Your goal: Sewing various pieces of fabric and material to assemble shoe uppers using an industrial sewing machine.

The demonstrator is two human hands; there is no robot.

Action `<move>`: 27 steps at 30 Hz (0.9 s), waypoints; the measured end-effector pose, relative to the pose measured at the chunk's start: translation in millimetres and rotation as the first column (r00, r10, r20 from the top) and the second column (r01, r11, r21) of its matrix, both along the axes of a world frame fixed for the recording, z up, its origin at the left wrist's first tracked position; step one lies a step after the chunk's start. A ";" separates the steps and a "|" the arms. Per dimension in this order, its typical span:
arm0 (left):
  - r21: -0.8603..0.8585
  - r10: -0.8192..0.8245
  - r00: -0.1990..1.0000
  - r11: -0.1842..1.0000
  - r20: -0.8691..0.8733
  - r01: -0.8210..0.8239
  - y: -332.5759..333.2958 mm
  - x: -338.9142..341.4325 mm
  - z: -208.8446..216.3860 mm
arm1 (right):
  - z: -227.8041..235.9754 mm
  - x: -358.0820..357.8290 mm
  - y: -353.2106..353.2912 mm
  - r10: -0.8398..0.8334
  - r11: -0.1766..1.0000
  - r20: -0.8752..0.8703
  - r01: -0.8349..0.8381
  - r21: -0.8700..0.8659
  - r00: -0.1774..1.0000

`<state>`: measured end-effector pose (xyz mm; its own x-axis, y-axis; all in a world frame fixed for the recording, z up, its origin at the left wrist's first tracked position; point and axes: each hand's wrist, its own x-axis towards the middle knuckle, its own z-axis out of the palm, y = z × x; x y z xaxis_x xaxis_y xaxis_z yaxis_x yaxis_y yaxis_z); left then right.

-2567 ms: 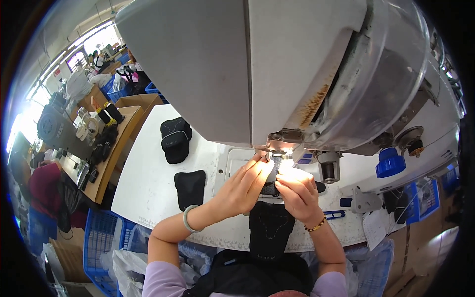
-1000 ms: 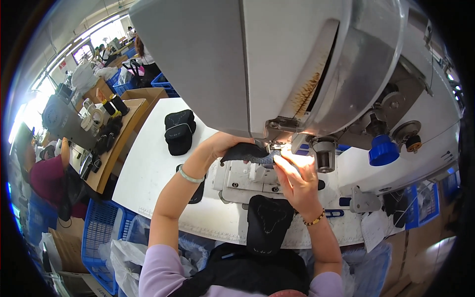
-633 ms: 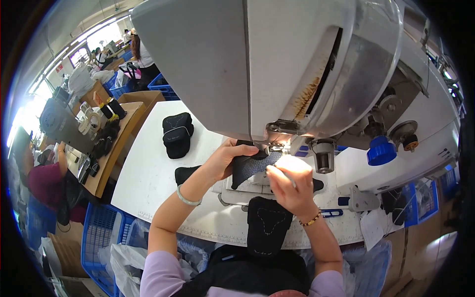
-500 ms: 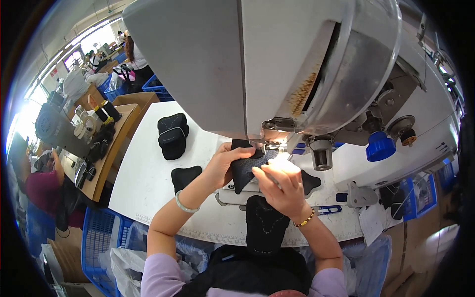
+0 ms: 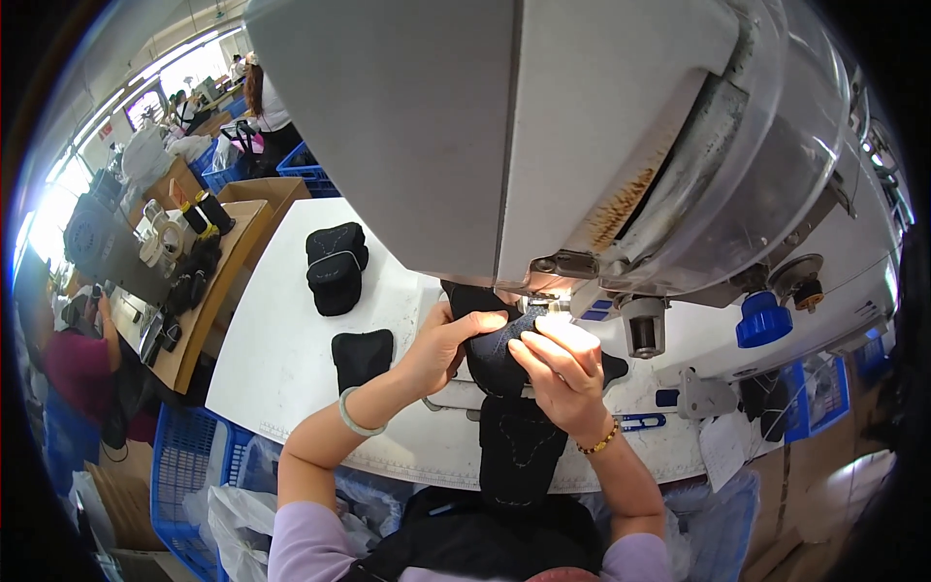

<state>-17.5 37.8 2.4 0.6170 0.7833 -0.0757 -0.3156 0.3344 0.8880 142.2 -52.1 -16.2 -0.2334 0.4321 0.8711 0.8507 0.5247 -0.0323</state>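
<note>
A black fabric piece (image 5: 493,361) lies under the lit needle area of a sewing machine (image 5: 407,145). My left hand (image 5: 438,344) grips its left side, thumb on top and fingers mostly hidden beneath. With bent fingers pressed together, my right hand (image 5: 562,369) pinches the piece's right edge, close to the presser foot (image 5: 548,305). The exact fingertip contact is partly lost in glare. Right below, a black padded piece with light stitching (image 5: 522,448) hangs over the table's near edge. Another black piece (image 5: 613,368) pokes out beyond my right hand.
Stacked stitched black pieces (image 5: 337,276) and one flat black piece (image 5: 363,360) lie left on the white table (image 5: 281,378). Blue thread snips (image 5: 642,422) rest at right. A blue basket (image 5: 194,475) stands lower left. Another person (image 5: 82,359) works at a machine farther left.
The fabric piece has turned under the needle; its pointed lower corner now shows as a rounded edge. Both hands stay on it, the right fingers closing in at its edge. The view has shifted slightly.
</note>
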 end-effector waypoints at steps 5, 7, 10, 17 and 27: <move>-0.170 0.160 0.983 0.975 0.086 -0.144 -15.2 6.9 -6.4 | -0.6 5.4 -1.8 0.015 1.000 -0.004 -0.015 -0.011 1.000; -0.193 0.154 0.981 0.973 0.119 -0.129 -19.6 6.9 -3.3 | -1.7 7.3 -3.0 0.018 1.000 0.004 -0.018 -0.013 1.000; -0.216 0.152 0.971 0.970 0.184 -0.111 -25.0 8.1 -7.9 | -3.9 8.9 -5.1 0.002 1.000 0.019 -0.001 -0.020 1.000; -0.076 0.202 0.947 0.979 0.251 -0.188 -36.8 12.5 -14.5 | -0.8 20.8 -6.2 0.008 1.000 -0.007 -0.008 -0.013 1.000; 0.351 0.322 0.941 0.874 0.102 -0.336 -56.3 31.0 -9.8 | -15.1 62.5 4.6 0.096 0.961 -0.255 -0.156 -0.228 0.962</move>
